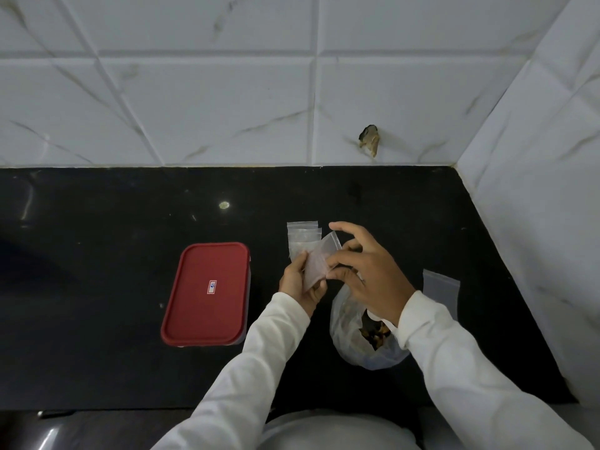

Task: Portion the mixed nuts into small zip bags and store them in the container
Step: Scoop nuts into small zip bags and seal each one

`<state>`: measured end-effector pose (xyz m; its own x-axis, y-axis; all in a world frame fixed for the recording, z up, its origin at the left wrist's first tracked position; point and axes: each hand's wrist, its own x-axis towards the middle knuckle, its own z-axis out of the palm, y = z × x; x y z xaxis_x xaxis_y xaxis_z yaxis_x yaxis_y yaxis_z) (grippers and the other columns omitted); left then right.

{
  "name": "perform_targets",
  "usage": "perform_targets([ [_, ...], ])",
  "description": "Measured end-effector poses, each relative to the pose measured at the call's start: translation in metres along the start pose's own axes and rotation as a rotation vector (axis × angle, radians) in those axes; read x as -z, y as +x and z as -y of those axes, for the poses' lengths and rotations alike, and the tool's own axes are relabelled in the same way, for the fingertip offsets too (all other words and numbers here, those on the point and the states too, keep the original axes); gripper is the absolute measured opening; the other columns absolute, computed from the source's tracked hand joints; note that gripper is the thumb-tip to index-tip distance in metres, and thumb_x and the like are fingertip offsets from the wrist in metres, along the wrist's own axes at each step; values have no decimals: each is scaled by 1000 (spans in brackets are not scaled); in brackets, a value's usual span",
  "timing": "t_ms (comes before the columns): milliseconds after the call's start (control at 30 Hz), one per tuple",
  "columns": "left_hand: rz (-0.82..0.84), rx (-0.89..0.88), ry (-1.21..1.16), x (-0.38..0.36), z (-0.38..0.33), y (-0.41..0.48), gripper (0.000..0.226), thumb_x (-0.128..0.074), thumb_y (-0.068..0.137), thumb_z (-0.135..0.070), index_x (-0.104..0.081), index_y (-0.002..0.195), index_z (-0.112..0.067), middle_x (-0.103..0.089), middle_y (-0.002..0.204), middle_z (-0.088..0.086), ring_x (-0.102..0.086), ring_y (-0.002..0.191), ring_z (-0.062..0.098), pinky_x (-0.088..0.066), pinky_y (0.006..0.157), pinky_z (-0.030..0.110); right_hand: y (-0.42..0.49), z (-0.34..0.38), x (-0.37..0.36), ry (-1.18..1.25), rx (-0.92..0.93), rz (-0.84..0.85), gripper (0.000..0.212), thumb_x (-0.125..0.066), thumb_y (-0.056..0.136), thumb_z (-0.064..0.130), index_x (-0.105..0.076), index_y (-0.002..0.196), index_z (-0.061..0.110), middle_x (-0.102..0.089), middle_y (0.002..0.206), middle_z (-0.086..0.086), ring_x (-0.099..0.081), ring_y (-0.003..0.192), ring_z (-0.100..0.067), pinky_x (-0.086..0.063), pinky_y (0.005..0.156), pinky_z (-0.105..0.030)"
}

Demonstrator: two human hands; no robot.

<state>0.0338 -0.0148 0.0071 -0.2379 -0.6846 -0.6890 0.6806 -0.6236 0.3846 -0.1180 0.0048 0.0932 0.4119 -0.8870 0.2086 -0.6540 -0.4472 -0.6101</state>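
Note:
My left hand holds a small clear zip bag from below, tilted above the black counter. My right hand pinches the same bag's right edge near its top, with the other fingers spread. Below my right wrist lies a large clear plastic bag of mixed nuts, open, with dark nuts showing. A small stack of empty zip bags lies flat just behind my hands. One more zip bag lies to the right. The container with a red lid stands shut on the left.
The black counter runs to a white tiled wall behind and another tiled wall on the right. A chipped hole marks the back tile. The counter's front edge lies just below my forearms.

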Motion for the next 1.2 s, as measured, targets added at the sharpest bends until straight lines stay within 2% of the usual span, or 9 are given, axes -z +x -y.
perform_targets([
  [167, 195, -106, 2, -1, 6, 0, 51, -59, 93, -49, -57, 136, -23, -64, 118, 16, -65, 68, 16, -49, 42, 18, 0, -4, 1, -49, -17, 48, 3, -71, 85, 20, -72, 87, 23, -32, 148, 9, -50, 102, -6, -53, 85, -35],
  [367, 176, -113, -19, 2, 18, 6, 74, -67, 86, -50, -46, 145, -12, -60, 121, 16, -66, 64, 12, -42, 35, 15, -6, -4, 1, -50, -36, 51, 12, -69, 87, 15, -71, 93, 24, -33, 146, 11, -50, 101, -4, -52, 86, -29],
  [533, 135, -88, -72, 1, 18, 3, 73, -70, 80, -42, -47, 143, -13, -64, 97, 6, -63, 55, 7, -38, 32, 12, -17, -12, 24, 131, -141, -200, 18, -64, 91, 13, -70, 105, 22, -53, 123, 6, -60, 89, -3, -49, 80, -14],
  [600, 113, -73, -78, 0, 18, 3, 64, -69, 81, -40, -52, 137, -13, -65, 97, 7, -63, 54, 8, -38, 31, 12, -32, -26, 31, 125, -272, -223, 16, -63, 90, 21, -67, 105, 23, -62, 107, 9, -63, 87, -2, -52, 77, -16],
  [700, 98, -40, -60, -2, 25, 0, 42, -62, 88, -40, -60, 118, -10, -67, 89, 6, -58, 49, 6, -35, 31, 11, -64, -56, 20, -47, -509, 70, 7, -58, 93, 30, -64, 96, 28, -64, 87, 10, -62, 85, -2, -52, 78, -21],
  [800, 92, 36, -91, 2, 36, -1, 34, -53, 97, -39, -64, 104, -8, -68, 82, 6, -57, 45, 7, -33, 28, 12, -89, -74, -5, -211, -643, 251, 13, -59, 93, 38, -64, 101, 29, -63, 93, 9, -60, 88, -7, -51, 83, -26],
  [933, 116, 96, -123, 12, 54, 1, 33, -61, 88, -40, -67, 99, -9, -66, 87, 7, -60, 46, 10, -34, 27, 14, -97, -76, -24, -278, -688, 264, 25, -59, 91, 44, -62, 111, 29, -64, 100, 6, -59, 94, -10, -51, 84, -29],
  [1067, 94, 84, -115, 9, 66, -7, 31, -63, 83, -38, -77, 82, -10, -64, 80, 7, -59, 43, 11, -31, 26, 13, -96, -68, -36, -291, -681, 142, 25, -41, 92, 59, -49, 117, 60, -55, 81, 2, -52, 80, -16, -46, 71, -36],
  [1200, 68, 46, -96, 6, 72, -12, 29, -63, 81, -38, -74, 83, -11, -61, 78, 7, -56, 43, 11, -30, 26, 14, -106, -71, -25, -304, -537, 104, 20, -61, 91, 26, -72, 108, 26, -67, 96, -3, -62, 89, -22, -50, 78, -34],
])
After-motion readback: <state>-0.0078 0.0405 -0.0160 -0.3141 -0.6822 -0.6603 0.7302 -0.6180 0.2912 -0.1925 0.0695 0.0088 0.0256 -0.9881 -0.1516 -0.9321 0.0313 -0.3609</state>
